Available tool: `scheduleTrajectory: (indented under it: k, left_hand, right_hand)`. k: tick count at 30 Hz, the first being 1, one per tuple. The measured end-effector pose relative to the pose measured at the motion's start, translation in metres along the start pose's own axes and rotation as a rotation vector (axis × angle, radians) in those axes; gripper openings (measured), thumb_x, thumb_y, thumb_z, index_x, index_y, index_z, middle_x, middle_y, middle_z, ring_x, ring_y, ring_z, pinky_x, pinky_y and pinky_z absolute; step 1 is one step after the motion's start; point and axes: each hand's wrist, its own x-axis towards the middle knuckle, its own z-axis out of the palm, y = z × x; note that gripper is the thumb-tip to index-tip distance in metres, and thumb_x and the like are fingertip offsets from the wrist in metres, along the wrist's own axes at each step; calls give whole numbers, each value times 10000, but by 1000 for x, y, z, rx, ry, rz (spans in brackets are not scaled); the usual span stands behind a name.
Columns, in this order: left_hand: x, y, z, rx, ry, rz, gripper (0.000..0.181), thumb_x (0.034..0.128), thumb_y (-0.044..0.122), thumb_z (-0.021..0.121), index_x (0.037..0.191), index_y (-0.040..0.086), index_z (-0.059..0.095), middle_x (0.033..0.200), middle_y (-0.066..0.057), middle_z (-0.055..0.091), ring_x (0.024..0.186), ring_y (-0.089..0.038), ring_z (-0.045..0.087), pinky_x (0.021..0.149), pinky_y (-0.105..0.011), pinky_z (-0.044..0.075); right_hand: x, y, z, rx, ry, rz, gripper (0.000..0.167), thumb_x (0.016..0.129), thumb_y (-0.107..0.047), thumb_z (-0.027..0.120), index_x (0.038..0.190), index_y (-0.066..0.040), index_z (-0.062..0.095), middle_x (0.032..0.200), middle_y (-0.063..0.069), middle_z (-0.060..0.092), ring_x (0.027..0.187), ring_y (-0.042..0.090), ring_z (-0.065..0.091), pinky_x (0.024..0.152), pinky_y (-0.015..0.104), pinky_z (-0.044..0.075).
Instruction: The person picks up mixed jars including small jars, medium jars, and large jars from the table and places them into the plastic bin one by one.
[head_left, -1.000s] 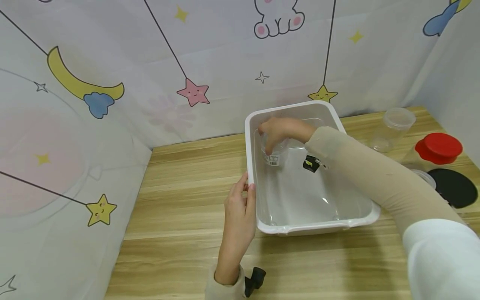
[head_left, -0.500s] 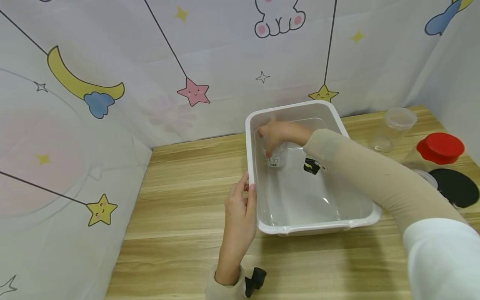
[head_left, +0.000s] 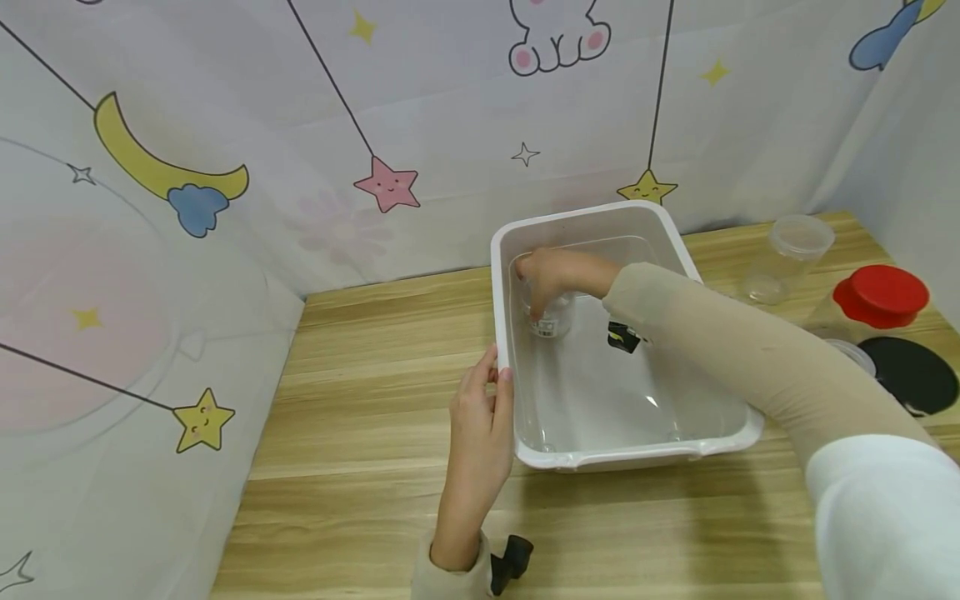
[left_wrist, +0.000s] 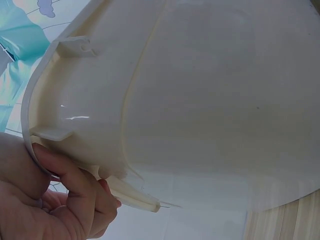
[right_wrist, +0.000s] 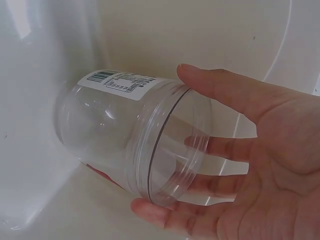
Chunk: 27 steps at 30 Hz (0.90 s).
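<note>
A white plastic tub (head_left: 592, 400) stands on the wooden table. On its left rim, my left hand (head_left: 480, 421) grips the edge, with the thumb inside and the fingers underneath; the left wrist view also shows those fingers (left_wrist: 82, 192) curled at the rim. Inside the tub's back left corner is a clear plastic jar (right_wrist: 107, 127) with a barcode label. Around the jar's lid my right hand (head_left: 551, 275) holds with thumb and spread fingers, seen closely in the right wrist view. The jar stands upright near the tub wall; its top is largely covered by the hand in the head view.
Right of the tub stand a clear lidded jar (head_left: 780, 262) and a jar with a red lid (head_left: 881, 296). A black round lid (head_left: 911, 375) lies nearer, beside another clear rim (head_left: 855, 354). A patterned cloth wall (head_left: 450, 83) borders the table's back.
My right hand and the jar have shifted slightly toward the near side within the tub. One right finger, raised half a second ago, is back down. The left hand has not moved.
</note>
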Motion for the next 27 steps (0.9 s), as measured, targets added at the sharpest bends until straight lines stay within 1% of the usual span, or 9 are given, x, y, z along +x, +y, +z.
scheduleTrajectory:
  k: [4,8,12,15,20,24,27]
  left_hand:
    - [0,0,0,-2,1,4,449,1079,186,457,1454,-61,436,1063,-144,567,846,-226,689,717,-281,598]
    - [0,-1,0,-9,2,10,445,1078,184,458,1452,-57,441,1061,-151,569,855,-236,692,728,-327,605]
    - [0,0,0,-13,3,9,442,1077,179,462,1451,-55,445,1058,-152,568,855,-238,691,736,-376,608]
    - [1,0,0,-15,2,11,438,1076,177,463,1449,-53,448,1058,-155,569,852,-234,686,734,-367,608]
    - [1,1,0,-7,1,14,435,1076,174,463,1446,-55,452,1052,-144,570,832,-218,678,713,-303,603]
    - [0,0,0,-10,-1,14,441,1077,183,462,1446,-58,450,1049,-145,568,814,-214,678,714,-354,610]
    - [0,0,0,-12,1,13,447,1078,191,461,1444,-65,448,1053,-151,567,816,-220,683,718,-382,611]
  right_hand:
    - [0,0,2,1,2,-4,695,763,-200,868,1349,-19,542,1309,157,584,1134,313,582,939,444,525]
    - [0,-2,3,-10,6,-5,635,761,-196,871,1294,-15,578,1264,150,609,1093,301,599,916,431,538]
    - [0,-3,4,-4,7,9,612,758,-187,876,1272,-9,595,1240,149,625,1080,298,611,907,427,546]
    - [0,-3,6,-2,11,15,615,756,-181,879,1272,-2,595,1223,153,630,1078,303,616,899,424,552]
    - [1,-1,8,-10,20,10,594,746,-184,888,1234,3,605,1163,142,645,1022,284,620,877,399,555]
    - [1,-1,10,2,24,6,573,750,-179,887,1219,-2,609,1148,132,646,1007,272,619,872,394,558]
    - [1,-2,11,10,29,13,580,756,-180,880,1229,-3,596,1159,137,639,1029,279,614,890,397,553]
